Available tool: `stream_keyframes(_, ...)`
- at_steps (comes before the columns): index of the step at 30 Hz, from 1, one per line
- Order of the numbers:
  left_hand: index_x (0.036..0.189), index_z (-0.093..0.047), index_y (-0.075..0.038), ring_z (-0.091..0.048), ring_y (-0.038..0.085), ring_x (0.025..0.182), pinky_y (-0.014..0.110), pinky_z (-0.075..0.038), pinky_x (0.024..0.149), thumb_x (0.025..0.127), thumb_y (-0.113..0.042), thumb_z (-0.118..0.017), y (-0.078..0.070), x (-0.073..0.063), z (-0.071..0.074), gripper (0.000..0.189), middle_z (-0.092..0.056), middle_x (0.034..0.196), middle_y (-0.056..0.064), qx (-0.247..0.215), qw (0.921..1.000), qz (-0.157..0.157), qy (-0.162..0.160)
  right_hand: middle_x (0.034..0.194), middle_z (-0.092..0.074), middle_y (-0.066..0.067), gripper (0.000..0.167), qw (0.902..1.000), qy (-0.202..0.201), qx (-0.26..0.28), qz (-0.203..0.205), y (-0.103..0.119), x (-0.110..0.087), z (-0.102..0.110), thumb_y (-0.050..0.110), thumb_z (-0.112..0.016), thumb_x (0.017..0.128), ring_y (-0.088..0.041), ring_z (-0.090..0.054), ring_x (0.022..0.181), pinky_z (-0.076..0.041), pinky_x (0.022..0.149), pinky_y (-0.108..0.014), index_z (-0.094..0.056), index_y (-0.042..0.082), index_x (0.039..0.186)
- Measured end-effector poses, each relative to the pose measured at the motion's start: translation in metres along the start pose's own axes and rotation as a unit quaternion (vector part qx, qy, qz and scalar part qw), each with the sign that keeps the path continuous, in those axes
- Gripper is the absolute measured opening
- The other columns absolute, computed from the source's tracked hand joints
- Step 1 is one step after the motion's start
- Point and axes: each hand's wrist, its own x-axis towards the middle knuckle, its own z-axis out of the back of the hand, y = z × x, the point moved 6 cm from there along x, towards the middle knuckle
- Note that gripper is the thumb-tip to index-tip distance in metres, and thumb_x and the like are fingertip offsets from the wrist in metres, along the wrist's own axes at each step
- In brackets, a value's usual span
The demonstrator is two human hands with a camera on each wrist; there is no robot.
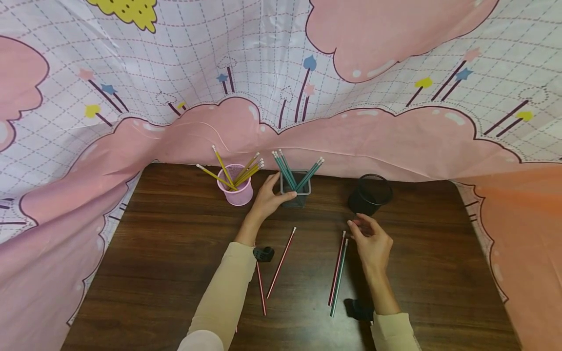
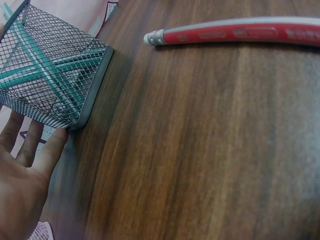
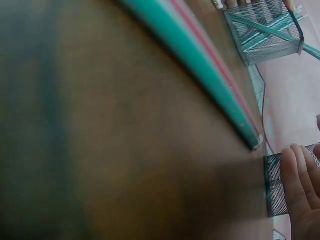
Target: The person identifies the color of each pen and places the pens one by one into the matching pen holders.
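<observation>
Left hand (image 1: 266, 197) set round corner of square cup (image 1: 293, 201), thumb by rim; firmness of grip cannot be told. Right hand (image 1: 374, 243) released, nothing held; black cup (image 1: 359, 201) just beyond. Cup-filling seems under way. Green pencil (image 1: 338, 282) lies left of right hand, close beside red pencil (image 1: 336, 273); careful pinch apparently called for. Back edge of table (image 1: 439, 243) near, beyond cups; open room rightward of right hand.

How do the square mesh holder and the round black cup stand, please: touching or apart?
Apart: the head view plainly shows bare tabletop between the square mesh holder and the round black cup.
</observation>
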Motion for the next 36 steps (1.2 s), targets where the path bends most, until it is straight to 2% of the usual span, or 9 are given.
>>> stream_keyframes(6,0.154,-0.035,-0.01,-0.033,0.025,0.142,0.044,-0.036,0.113,0.081,-0.039,-0.081,0.0,0.0,0.0,0.091,-0.041,0.152,0.005,-0.007,1.0,-0.004,0.001,0.082,-0.074,-0.001,0.024,0.9961,0.03,-0.081,-0.017,-0.011,-0.012,0.0,0.021,-0.081,0.084,-0.01,-0.068,0.06,-0.049,0.05,-0.011,-0.076,0.011,0.105)
stream_keyframes(12,0.154,-0.036,-0.011,-0.035,0.025,0.142,0.045,-0.036,0.113,0.081,-0.04,-0.081,-0.001,0.001,0.002,0.09,-0.043,0.15,0.005,-0.015,0.9998,-0.011,-0.003,0.081,-0.074,-0.001,0.023,0.9935,0.043,-0.102,-0.028,-0.015,-0.015,-0.001,0.02,-0.081,0.084,-0.016,-0.07,0.064,-0.048,0.049,-0.012,-0.076,0.011,0.105)
stream_keyframes(21,0.154,-0.037,-0.012,-0.036,0.024,0.141,0.044,-0.036,0.113,0.08,-0.038,-0.081,-0.002,0.0,0.001,0.09,-0.044,0.149,0.005,-0.014,0.9998,-0.01,-0.001,0.08,-0.074,-0.001,0.025,0.9851,0.074,-0.15,-0.037,-0.012,-0.02,-0.004,0.013,-0.082,0.081,-0.016,-0.07,0.069,-0.044,0.053,-0.009,-0.076,0.009,0.105)
stream_keyframes(23,0.153,-0.038,-0.012,-0.036,0.024,0.14,0.044,-0.035,0.113,0.08,-0.038,-0.081,-0.001,-0.001,0.001,0.089,-0.044,0.149,0.005,-0.016,0.9998,-0.009,-0.003,0.08,-0.074,-0.001,0.026,0.9824,0.086,-0.161,-0.039,-0.011,-0.021,-0.006,0.013,-0.083,0.08,-0.016,-0.07,0.07,-0.048,0.055,-0.015,-0.076,0.009,0.105)
stream_keyframes(26,0.153,-0.038,-0.013,-0.036,0.024,0.14,0.046,-0.034,0.114,0.08,-0.04,-0.081,-0.001,-0.001,0.002,0.09,-0.044,0.148,0.004,-0.016,0.9998,-0.007,-0.005,0.079,-0.074,-0.001,0.026,0.9778,0.097,-0.182,-0.037,-0.006,-0.023,-0.009,0.015,-0.082,0.08,-0.018,-0.07,0.071,-0.054,0.061,-0.03,-0.076,0.009,0.104)
stream_keyframes(30,0.154,-0.036,-0.013,-0.035,0.025,0.141,0.046,-0.034,0.113,0.081,-0.042,-0.08,-0.001,0.0,0.002,0.091,-0.043,0.15,0.004,-0.018,0.9998,-0.009,0.0,0.08,-0.074,-0.004,0.024,0.9714,0.099,-0.212,-0.043,-0.001,-0.022,-0.009,0.017,-0.08,0.081,-0.023,-0.071,0.074,-0.055,0.068,-0.047,-0.075,0.008,0.103)
stream_keyframes(36,0.154,-0.037,-0.013,-0.036,0.024,0.14,0.044,-0.038,0.111,0.08,-0.041,-0.08,0.0,0.0,0.001,0.09,-0.044,0.149,0.004,-0.021,0.9997,-0.011,-0.001,0.082,-0.075,-0.004,0.021,0.9643,0.108,-0.231,-0.071,-0.002,-0.023,-0.008,0.02,-0.081,0.082,-0.027,-0.071,0.077,-0.053,0.069,-0.051,-0.074,0.009,0.098)
